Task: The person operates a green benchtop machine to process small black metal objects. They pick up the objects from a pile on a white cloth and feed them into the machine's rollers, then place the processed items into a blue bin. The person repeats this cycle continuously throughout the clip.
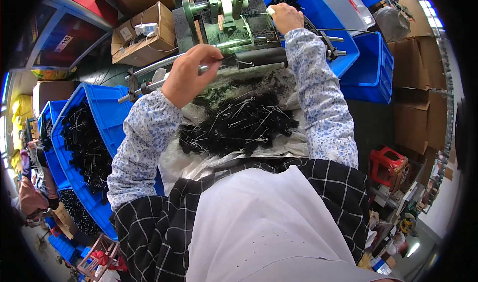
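Observation:
My left hand (191,74) is closed in a pinch, thumb and forefinger on a black bristle brush (230,61) whose looped wire end points right. My right hand (287,19) is up at the right side of a green machine (226,14), fingers closed. At its fingertips is a small white piece (270,11); whether it is held or a finger cover is unclear. A thin wire brush (255,14) runs from there toward the machine. Below both hands, a pile of black brushes with looped wire ends (239,122) lies on a whitish sheet (191,165) before me.
Metal rods (159,65) cross in front of the machine. Blue bins (107,112) with black brushes stand at left, and more blue bins (366,75) at right. An open cardboard box (144,38) is at far left, a red stool (386,165) at right.

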{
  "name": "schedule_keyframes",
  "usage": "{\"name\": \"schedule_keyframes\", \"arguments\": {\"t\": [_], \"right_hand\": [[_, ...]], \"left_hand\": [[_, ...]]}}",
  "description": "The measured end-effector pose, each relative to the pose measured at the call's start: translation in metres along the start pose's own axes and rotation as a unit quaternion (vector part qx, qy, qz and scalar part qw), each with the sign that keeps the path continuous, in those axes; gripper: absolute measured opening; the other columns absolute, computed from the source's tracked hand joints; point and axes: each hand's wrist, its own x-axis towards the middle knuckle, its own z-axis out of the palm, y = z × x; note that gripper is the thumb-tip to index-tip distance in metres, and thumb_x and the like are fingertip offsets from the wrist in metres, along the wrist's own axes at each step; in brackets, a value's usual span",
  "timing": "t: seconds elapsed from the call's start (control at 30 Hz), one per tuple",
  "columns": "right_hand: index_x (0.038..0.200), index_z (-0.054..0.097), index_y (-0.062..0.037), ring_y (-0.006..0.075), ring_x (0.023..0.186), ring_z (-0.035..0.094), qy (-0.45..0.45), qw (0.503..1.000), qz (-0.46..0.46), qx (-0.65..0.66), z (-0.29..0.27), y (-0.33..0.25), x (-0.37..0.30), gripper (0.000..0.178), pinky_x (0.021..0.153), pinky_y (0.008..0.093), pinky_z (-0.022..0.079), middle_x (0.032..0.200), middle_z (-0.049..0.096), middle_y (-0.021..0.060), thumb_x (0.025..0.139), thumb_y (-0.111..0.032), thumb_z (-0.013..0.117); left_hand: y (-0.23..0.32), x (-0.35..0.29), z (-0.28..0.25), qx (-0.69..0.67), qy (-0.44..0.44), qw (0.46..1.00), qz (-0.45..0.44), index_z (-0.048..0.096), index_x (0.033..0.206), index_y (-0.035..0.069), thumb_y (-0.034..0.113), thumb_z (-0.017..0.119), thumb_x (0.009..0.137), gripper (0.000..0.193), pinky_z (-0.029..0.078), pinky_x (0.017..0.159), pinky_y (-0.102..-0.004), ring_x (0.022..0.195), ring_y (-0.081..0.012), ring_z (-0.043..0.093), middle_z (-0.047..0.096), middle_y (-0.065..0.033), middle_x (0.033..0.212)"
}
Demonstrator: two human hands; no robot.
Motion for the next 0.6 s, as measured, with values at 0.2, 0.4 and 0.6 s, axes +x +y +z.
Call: {"name": "schedule_keyframes", "arguments": {"t": [0.2, 0.4, 0.6], "right_hand": [[0.106, 0.062, -0.0229, 0.0291, 0.089, 0.063, 0.033, 0.999, 0.041, -0.002, -0.033, 0.039, 0.002, 0.027, 0.078, 0.0404, 0.049, 0.100, 0.063, 0.0091, 0.085, -0.015, 0.046], [0.116, 0.053, -0.0051, 0.0289, 0.094, 0.060, -0.114, 0.942, -0.121, 0.293, -0.079, -0.037, -0.069, 0.034, 0.082, 0.0369, 0.048, 0.102, 0.061, 0.0130, 0.089, -0.026, 0.054], [0.101, 0.061, -0.0038, 0.0233, 0.075, 0.061, -0.100, 0.840, -0.168, 0.507, -0.075, -0.071, -0.098, 0.023, 0.069, 0.0337, 0.048, 0.085, 0.064, 0.0132, 0.083, -0.017, 0.060]], "left_hand": [[0.003, 0.013, 0.008, -0.017, 0.003, 0.999, 0.044, 0.053, 0.095, -0.001, -0.003, 0.060, 0.078, 0.018, 0.048, 0.079, -0.0249, 0.084, -0.0127, 0.060, 0.056, -0.0057, 0.093], [-0.003, 0.021, 0.027, -0.039, 0.073, 0.996, 0.041, 0.053, 0.094, -0.001, -0.006, 0.058, 0.078, 0.018, 0.049, 0.080, -0.0256, 0.086, -0.0126, 0.059, 0.056, -0.0064, 0.095], [-0.006, 0.002, 0.019, -0.037, 0.117, 0.991, 0.046, 0.052, 0.100, 0.002, -0.003, 0.060, 0.076, 0.026, 0.051, 0.071, -0.0298, 0.077, -0.0173, 0.062, 0.056, -0.0093, 0.091]]}}
